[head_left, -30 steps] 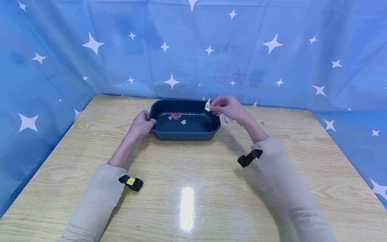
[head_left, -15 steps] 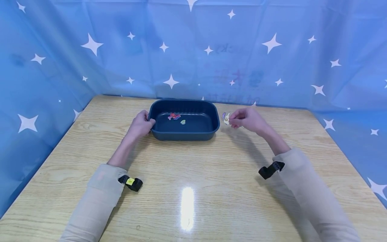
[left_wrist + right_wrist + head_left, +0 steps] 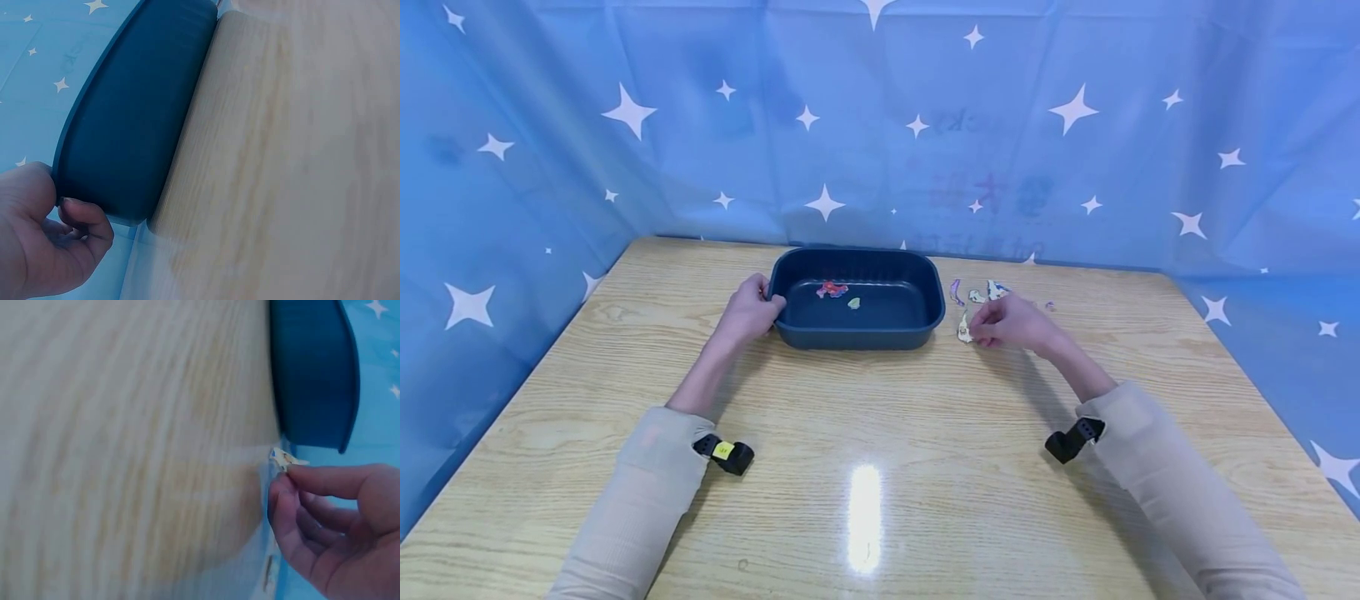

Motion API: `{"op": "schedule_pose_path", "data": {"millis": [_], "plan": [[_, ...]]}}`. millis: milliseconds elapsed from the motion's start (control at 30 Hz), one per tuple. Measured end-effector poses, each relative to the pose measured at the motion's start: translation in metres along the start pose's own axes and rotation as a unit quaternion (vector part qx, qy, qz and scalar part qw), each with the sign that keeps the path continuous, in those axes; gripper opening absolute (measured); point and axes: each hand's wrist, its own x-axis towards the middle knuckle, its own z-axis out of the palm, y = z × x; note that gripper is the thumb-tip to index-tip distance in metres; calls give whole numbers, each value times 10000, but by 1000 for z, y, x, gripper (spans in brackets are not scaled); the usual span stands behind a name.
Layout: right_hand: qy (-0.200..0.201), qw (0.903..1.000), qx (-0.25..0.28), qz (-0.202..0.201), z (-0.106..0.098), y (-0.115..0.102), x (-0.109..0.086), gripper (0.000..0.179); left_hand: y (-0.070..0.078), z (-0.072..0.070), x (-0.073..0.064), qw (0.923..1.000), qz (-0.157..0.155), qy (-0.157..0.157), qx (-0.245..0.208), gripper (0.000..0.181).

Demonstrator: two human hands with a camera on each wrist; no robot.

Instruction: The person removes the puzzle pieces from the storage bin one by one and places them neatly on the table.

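- Both hands are in my head feed: the left hand [image 3: 751,308] curled round the left end of the dark blue rectangular tray [image 3: 857,338], the right hand [image 3: 1011,322] pinching the cream cut-out [image 3: 964,328].
- I see the cream cut-out just off the tray's right end, its long axis running away from the person; the narrow tip points at the starred curtain [image 3: 760,142] (I cannot tell whether it touches the wood).
- I read the tray's long axis as side to side, its opening facing up.
- My right wrist feed shows thumb and forefinger closed together on the cut-out, the other fingers bent beneath.
- My left wrist feed shows the thumb and bent fingers gripping the tray at its rim.
- Inside the tray I can make out a red cut-out [image 3: 832,289] and a pale green cut-out [image 3: 854,303].
- Past the right hand I see a purple strip [image 3: 956,292], a pale cut-out [image 3: 977,296] and a blue-and-white cut-out [image 3: 997,290].
- Behind the tray the far table edge is near; toward me the wooden table [image 3: 805,433] runs wide between the two sleeves.
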Motion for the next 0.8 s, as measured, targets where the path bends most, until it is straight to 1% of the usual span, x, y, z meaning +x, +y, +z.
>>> {"op": "schedule_pose_path", "data": {"millis": [233, 467, 567, 700, 800], "plan": [[-20, 9999, -120, -5, 4, 1, -1, 16, 0, 0, 0, 10000, -21, 22, 5, 10], [-2, 9998, -194, -37, 2, -1, -3, 17, 1, 0, -1, 10000, -24, -23, -75, 10], [162, 9993, -315, -135, -2, -2, -4, 18, 0, 0, 0, 10000, -1, -14, -71, 11], [558, 9968, -439, -356, -6, -7, -4, 22, 0, 0, 0, 10000, 18, -5, -47, 11], [846, 9944, -340, -538, -10, -12, -2, 25, 1, 0, 0, 10000, 23, 0, -36, 10]]}}
